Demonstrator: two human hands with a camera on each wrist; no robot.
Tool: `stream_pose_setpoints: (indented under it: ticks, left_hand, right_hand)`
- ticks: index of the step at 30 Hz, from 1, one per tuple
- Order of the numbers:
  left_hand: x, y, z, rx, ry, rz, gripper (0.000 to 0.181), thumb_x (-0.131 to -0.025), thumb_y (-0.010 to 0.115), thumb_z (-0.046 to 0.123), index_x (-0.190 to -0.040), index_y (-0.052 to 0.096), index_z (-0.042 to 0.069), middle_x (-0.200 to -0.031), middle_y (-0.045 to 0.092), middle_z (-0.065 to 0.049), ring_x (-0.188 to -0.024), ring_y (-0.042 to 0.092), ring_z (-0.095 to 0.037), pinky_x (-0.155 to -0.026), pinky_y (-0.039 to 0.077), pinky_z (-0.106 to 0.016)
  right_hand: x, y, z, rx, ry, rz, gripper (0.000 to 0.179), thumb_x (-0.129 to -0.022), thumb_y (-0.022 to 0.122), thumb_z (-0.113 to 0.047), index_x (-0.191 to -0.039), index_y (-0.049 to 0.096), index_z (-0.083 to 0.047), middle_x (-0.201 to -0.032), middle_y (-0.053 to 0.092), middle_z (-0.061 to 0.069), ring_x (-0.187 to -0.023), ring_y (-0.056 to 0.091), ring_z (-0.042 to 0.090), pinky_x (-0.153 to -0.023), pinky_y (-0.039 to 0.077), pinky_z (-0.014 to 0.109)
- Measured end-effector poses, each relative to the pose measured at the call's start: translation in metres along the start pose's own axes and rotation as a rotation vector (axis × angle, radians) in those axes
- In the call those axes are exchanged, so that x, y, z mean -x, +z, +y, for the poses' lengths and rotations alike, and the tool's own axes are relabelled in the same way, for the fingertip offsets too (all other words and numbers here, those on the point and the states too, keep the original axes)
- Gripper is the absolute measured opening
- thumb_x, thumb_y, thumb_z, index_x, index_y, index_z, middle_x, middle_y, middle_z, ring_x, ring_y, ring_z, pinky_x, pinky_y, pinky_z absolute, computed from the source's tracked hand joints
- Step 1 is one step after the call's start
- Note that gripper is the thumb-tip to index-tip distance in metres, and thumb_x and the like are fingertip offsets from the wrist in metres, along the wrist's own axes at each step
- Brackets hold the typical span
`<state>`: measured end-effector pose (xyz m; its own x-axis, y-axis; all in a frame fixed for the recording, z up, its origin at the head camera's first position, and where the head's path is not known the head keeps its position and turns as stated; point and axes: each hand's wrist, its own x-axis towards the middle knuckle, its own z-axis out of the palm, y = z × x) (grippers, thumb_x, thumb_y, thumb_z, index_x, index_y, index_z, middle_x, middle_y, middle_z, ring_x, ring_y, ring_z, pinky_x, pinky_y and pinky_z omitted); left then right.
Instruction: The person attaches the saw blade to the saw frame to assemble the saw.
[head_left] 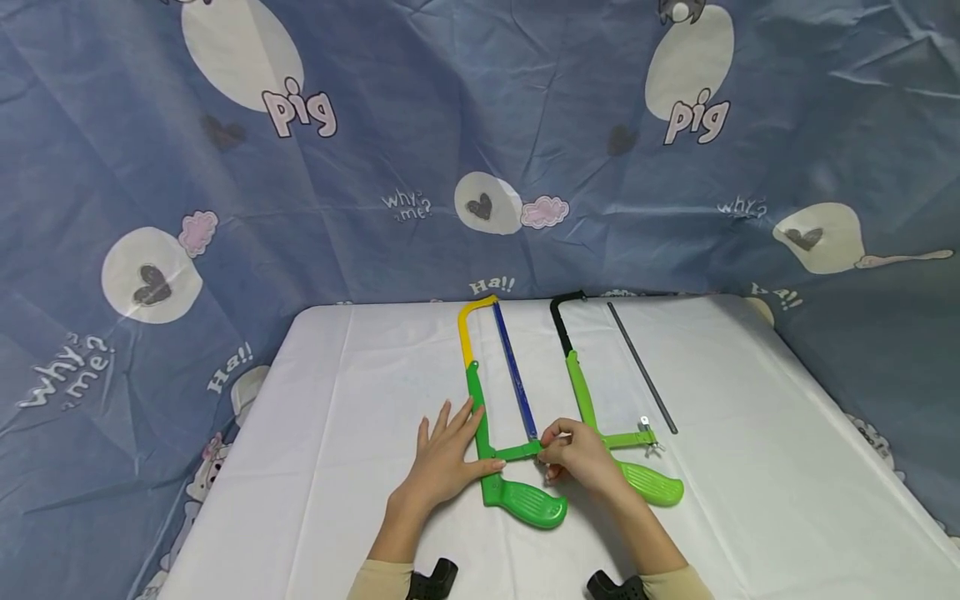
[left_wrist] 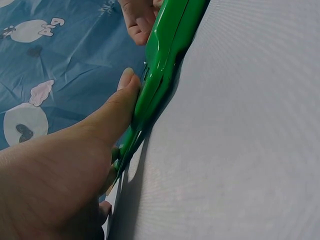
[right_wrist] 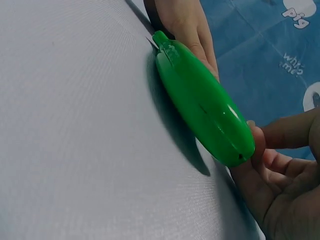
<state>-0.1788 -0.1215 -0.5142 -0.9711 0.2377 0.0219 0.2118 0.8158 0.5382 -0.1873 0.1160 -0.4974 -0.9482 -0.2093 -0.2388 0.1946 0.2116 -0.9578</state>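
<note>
A hacksaw with a green handle (head_left: 534, 503), a yellow front frame (head_left: 465, 329) and a blue blade (head_left: 514, 371) lies on the white table. My left hand (head_left: 444, 463) rests on its green frame, fingers spread and fairly straight, thumb on the lower crossbar (head_left: 517, 452). With curled fingers, my right hand (head_left: 581, 457) pinches the wing nut at the crossbar's end, by the blade's lower end; the fingers mostly hide it. In the right wrist view the handle (right_wrist: 207, 107) covers part of the pinch. The left thumb (left_wrist: 117, 102) presses the green frame in the left wrist view.
Right of it lies a second hacksaw, with a light-green handle (head_left: 652, 483), a black front frame (head_left: 560, 325) and a wing nut (head_left: 654, 448) on its crossbar. A loose dark blade (head_left: 642, 368) lies farther right. A blue patterned cloth (head_left: 420, 150) hangs behind the white table (head_left: 360, 400).
</note>
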Motion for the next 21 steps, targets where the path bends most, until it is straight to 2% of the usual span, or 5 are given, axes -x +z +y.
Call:
stream_pose_setpoints:
  ticks: [2, 12, 21]
  left_hand:
    - [-0.0006, -0.0001, -0.0001, 0.003, 0.005, 0.001, 0.096, -0.081, 0.065, 0.07, -0.156, 0.033, 0.019, -0.167, 0.022, -0.002, -0.156, 0.006, -0.037, -0.12, -0.001, -0.067]
    - [-0.0001, -0.0002, -0.0002, 0.011, 0.004, 0.006, 0.096, -0.081, 0.066, 0.068, -0.156, 0.033, 0.019, -0.167, 0.022, -0.003, -0.156, 0.006, -0.037, -0.12, -0.001, -0.067]
    - [-0.0004, 0.0002, -0.0011, 0.002, -0.004, -0.006, 0.096, -0.081, 0.065, 0.07, -0.157, 0.031, 0.022, -0.167, 0.02, 0.0, -0.156, 0.004, -0.034, -0.121, -0.003, -0.065]
  right_hand:
    - [0.0002, -0.0004, 0.0001, -0.027, 0.009, -0.007, 0.018, -0.08, 0.066, 0.004, -0.096, 0.059, 0.008, -0.062, 0.062, 0.009, -0.05, 0.059, 0.015, -0.052, 0.057, 0.032]
    - [0.0032, -0.0012, -0.0032, 0.007, -0.024, -0.047, 0.012, -0.088, 0.061, 0.004, -0.098, 0.06, 0.011, -0.074, 0.067, 0.015, -0.057, 0.061, 0.014, -0.057, 0.058, 0.03]
    - [0.0047, -0.0018, -0.0034, -0.027, -0.033, -0.088, 0.014, -0.09, 0.053, 0.008, -0.103, 0.056, 0.012, -0.076, 0.063, 0.011, -0.061, 0.057, 0.013, -0.059, 0.057, 0.028]
